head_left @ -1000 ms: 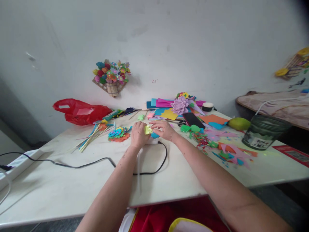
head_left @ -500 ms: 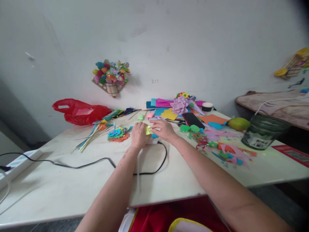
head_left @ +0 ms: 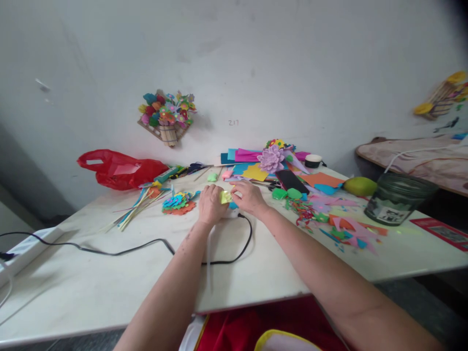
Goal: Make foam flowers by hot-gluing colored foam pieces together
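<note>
My left hand [head_left: 212,204] is closed on a small shiny yellow packet [head_left: 225,197], which shows past its fingertips. The fingers of my right hand [head_left: 250,197] are pinched together at the packet's right edge; what lies between them is too small to make out. Under the hands, a white object [head_left: 231,214] is mostly hidden, with a black cord running from it. A translucent stick [head_left: 208,258] extends from there toward me. Just beyond the hands lie a similar green packet [head_left: 212,177] and a pink packet [head_left: 227,173]. Stacked scalloped foam flowers [head_left: 179,202] lie left of my left hand.
A red plastic bag [head_left: 120,170] and thin strips [head_left: 137,209] lie left. Foam sheets, a purple flower [head_left: 271,159] and a phone [head_left: 291,182] lie behind right. Scraps [head_left: 351,234], a yellow-green fruit [head_left: 360,186] and a dark jar [head_left: 400,200] stand right. The black cord [head_left: 124,252] crosses the table.
My right fingers have shifted slightly and drawn together at the yellow packet's right edge, so more of it shows. My left hand keeps its hold. The view has moved a little.
</note>
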{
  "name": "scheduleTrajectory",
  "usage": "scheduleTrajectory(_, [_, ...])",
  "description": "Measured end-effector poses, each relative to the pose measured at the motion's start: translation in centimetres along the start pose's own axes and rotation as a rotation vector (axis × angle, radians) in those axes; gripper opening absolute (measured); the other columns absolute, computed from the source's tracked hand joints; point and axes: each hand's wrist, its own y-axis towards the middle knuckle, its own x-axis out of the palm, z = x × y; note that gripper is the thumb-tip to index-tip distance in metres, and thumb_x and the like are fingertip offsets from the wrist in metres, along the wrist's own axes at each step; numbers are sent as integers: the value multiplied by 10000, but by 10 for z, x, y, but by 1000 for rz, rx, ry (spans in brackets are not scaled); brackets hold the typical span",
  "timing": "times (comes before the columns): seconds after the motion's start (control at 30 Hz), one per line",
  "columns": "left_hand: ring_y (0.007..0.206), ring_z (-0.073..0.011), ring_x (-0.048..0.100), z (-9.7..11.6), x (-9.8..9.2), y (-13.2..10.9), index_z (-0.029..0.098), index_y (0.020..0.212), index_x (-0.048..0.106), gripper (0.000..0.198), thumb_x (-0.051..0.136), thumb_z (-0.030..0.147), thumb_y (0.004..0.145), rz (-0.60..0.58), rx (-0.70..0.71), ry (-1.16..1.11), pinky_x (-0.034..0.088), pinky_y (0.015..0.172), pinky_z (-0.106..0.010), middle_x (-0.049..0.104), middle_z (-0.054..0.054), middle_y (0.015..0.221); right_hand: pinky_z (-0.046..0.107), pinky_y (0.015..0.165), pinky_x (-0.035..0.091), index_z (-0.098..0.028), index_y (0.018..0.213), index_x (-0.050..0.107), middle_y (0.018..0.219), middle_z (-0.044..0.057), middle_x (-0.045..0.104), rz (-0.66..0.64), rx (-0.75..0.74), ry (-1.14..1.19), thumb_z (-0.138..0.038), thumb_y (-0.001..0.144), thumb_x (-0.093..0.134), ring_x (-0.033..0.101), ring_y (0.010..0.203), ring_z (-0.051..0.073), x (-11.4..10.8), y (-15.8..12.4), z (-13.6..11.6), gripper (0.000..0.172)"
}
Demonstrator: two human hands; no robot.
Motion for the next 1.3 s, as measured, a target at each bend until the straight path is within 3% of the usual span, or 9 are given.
scheduleTrajectory(0.13, [822, -240, 497, -1, 0, 0, 184, 818, 531, 188, 602, 254, 658, -3, -12, -7, 379, 734, -335, 564, -73, 817, 319, 802, 468, -181, 701, 637, 969, 69, 672, 49, 83, 122, -121, 687, 552, 606, 896, 179, 4, 2, 8, 105])
scheduleTrajectory(0.3, [834, -241, 500, -2, 0, 0, 185, 832, 528, 185, 582, 294, 692, 11, -11, -18, 373, 743, -339, 566, -77, 827, 304, 771, 480, -185, 709, 666, 960, 59, 677, -12, 70, 227, -131, 696, 570, 618, 883, 167, 6, 2, 10, 111])
scheduleTrajectory(0.53, [834, -242, 499, -2, 0, 0, 188, 830, 532, 182, 577, 306, 700, -1, -11, -13, 366, 743, -341, 570, -78, 830, 304, 792, 471, -210, 711, 685, 1009, 42, 666, -60, 102, 161, -235, 695, 628, 603, 939, 177, 8, 0, 10, 63])
scheduleTrajectory(0.73, [833, -242, 494, -1, 1, 0, 186, 826, 531, 184, 579, 303, 693, -4, -12, -13, 364, 738, -342, 569, -78, 830, 314, 826, 457, -190, 678, 673, 988, 50, 673, -73, 146, 120, -166, 676, 597, 603, 939, 185, 8, 0, 5, 80])
scheduleTrajectory(0.93, [844, -243, 490, -1, 1, 0, 190, 829, 528, 200, 596, 294, 672, -7, -30, -22, 364, 733, -344, 567, -75, 828, 313, 796, 470, -184, 657, 659, 923, 44, 689, -28, 276, 256, -143, 681, 562, 619, 888, 177, 3, 3, 6, 108])
scheduleTrajectory(1.17, [853, -248, 490, -1, 0, -1, 190, 851, 535, 209, 589, 311, 690, -15, -41, -3, 360, 745, -356, 574, -81, 846, 339, 869, 437, -194, 695, 669, 1047, 55, 649, -100, 199, 230, -182, 648, 634, 584, 983, 187, 3, 2, 7, 59])
scheduleTrajectory(1.3, [867, -255, 490, 0, -2, -1, 197, 845, 537, 197, 596, 289, 681, -25, -29, 27, 354, 738, -362, 571, -78, 846, 331, 845, 452, -198, 647, 664, 1050, 53, 649, -132, 229, 155, -198, 641, 649, 581, 986, 192, 6, 1, 6, 17])
